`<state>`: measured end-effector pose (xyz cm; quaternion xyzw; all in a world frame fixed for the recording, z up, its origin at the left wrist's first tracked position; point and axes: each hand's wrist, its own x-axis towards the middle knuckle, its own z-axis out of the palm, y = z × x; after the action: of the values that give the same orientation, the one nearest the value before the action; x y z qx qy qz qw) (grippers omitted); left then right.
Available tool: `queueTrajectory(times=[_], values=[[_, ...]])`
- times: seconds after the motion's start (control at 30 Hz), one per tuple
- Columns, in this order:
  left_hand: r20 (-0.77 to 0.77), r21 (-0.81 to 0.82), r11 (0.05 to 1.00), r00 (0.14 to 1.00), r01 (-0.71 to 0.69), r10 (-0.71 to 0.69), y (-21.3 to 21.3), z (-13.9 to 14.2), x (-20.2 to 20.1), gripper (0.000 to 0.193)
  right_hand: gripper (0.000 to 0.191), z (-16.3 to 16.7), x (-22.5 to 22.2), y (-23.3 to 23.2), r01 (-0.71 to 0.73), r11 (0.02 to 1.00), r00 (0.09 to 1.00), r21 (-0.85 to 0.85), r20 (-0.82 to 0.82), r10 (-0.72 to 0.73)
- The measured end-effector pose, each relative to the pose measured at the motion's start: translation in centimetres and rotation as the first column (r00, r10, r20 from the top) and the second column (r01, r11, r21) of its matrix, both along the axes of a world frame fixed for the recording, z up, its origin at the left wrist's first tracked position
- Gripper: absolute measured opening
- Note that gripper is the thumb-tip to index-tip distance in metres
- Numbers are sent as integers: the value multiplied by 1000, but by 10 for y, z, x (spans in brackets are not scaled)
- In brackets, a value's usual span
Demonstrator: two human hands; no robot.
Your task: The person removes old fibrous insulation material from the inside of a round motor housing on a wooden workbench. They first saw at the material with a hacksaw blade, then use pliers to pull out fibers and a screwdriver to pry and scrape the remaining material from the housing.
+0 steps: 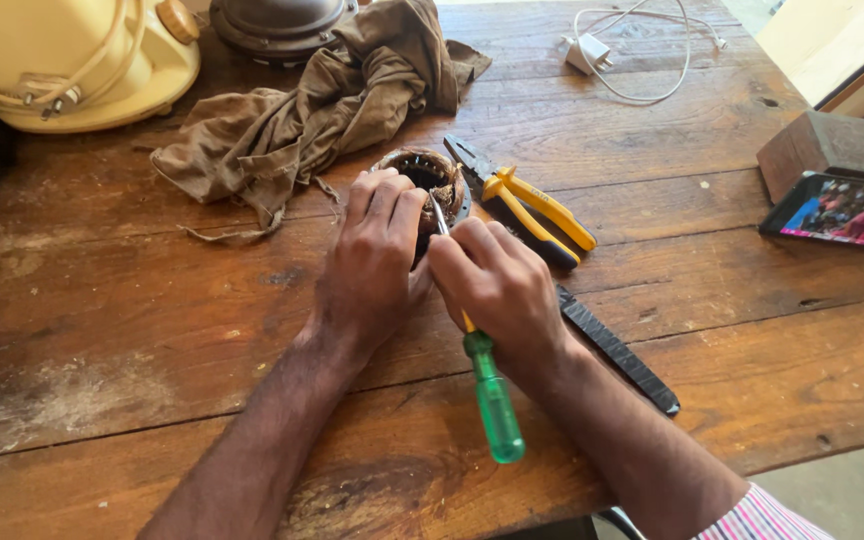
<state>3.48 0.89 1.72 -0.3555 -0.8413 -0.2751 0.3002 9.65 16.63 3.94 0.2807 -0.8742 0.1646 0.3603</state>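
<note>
My left hand (pixel 372 260) grips a small round motor part (pixel 436 178) with dark copper windings, holding it down on the wooden table (pixel 152 330). My right hand (pixel 500 290) is closed around a screwdriver with a green translucent handle (pixel 493 398). Its metal shaft (pixel 439 216) points up into the opening of the round part. The two hands touch each other over the part, which they partly hide.
Yellow-handled pliers (pixel 532 208) and a flat black tool (pixel 617 352) lie right of my hands. A brown rag (pixel 302 110), a cream plastic housing (pixel 72 55) and a dark round cover (pixel 277 25) sit behind. A white charger with cable (pixel 592 52), a wooden block (pixel 832 148) and a phone (pixel 840 212) are at right.
</note>
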Motion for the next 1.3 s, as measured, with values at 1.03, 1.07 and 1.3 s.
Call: queueTrajectory(times=[1.03, 1.07, 1.3], values=[[-21, 25, 997, 997, -68, 68, 8, 0, 3, 51, 20, -3, -8, 17, -13, 949, 998, -315, -64, -7], [-15, 27, 998, 998, -60, 61, 8, 1, 2, 50, 20, -3, -8, 18, -14, 947, 998, -322, -63, -7], [-6, 48, 998, 999, -32, 32, 4, 0, -1, 48, 18, -3, -9, 22, 5, 946, 1000, -325, -28, -14]])
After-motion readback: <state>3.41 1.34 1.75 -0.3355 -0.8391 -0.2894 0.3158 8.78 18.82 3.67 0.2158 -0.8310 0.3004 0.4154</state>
